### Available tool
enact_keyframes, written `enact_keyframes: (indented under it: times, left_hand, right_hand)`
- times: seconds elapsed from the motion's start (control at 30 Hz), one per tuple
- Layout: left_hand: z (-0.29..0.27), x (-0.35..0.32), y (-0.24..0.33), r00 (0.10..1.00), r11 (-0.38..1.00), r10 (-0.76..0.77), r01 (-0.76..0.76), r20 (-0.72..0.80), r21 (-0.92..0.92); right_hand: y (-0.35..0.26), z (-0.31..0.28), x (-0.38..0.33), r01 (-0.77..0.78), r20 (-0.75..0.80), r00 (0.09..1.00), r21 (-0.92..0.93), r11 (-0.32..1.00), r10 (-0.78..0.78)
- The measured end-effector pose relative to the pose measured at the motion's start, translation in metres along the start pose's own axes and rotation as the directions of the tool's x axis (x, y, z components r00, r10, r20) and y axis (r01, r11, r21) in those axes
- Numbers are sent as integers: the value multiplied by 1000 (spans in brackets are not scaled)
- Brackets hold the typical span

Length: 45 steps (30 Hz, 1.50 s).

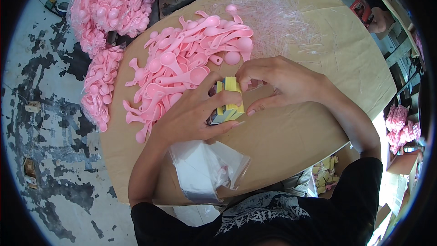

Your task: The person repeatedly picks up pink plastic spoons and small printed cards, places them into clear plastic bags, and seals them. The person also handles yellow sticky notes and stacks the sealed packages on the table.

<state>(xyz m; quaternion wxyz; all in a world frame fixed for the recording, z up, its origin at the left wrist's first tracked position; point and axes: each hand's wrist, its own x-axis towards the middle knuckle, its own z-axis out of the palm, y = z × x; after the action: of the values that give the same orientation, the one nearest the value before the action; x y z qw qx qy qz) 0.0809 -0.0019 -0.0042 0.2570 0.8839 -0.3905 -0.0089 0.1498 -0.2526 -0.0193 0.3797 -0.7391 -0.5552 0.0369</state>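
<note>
Fingers [218, 125] around yellow box [230, 102]

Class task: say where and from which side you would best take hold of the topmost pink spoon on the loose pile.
Probably pinch the pink spoon by its thin flat handle, from above. The handle lies exposed across the pile; the round bowl looks harder to pinch.

Glossy pink plastic spoons [182, 70], matt brown cardboard surface [291, 132], clear crinkled plastic bags [209, 168], yellow paper cartons [229, 102].
</note>
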Motion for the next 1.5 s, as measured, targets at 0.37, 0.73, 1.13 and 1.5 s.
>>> enact_keyframes:
  times: [0.37, 0.73, 1.13, 1.5]
  left_hand:
    - [-3, -2, -2, 999, 1000, -13, 13, -34, 4]
    - [5, 1, 13, 979, 972, -202, 202, 13, -123]
    - [10, 2, 9, 998, 1000, -19, 19, -60, -3]
    - [11, 0, 6, 997, 1000, -16, 18, -72, 19]
  right_hand:
    - [-4, -5, -6, 29, -68, 997, -68, 997, -34]
    - [-12, 2, 2, 25, -94, 995, 102, 994, -15]
    - [-12, 1, 1, -79, -29, 996, 77, 994, 81]
    - [-15, 0, 1, -74, -19, 997, 104, 992, 76]
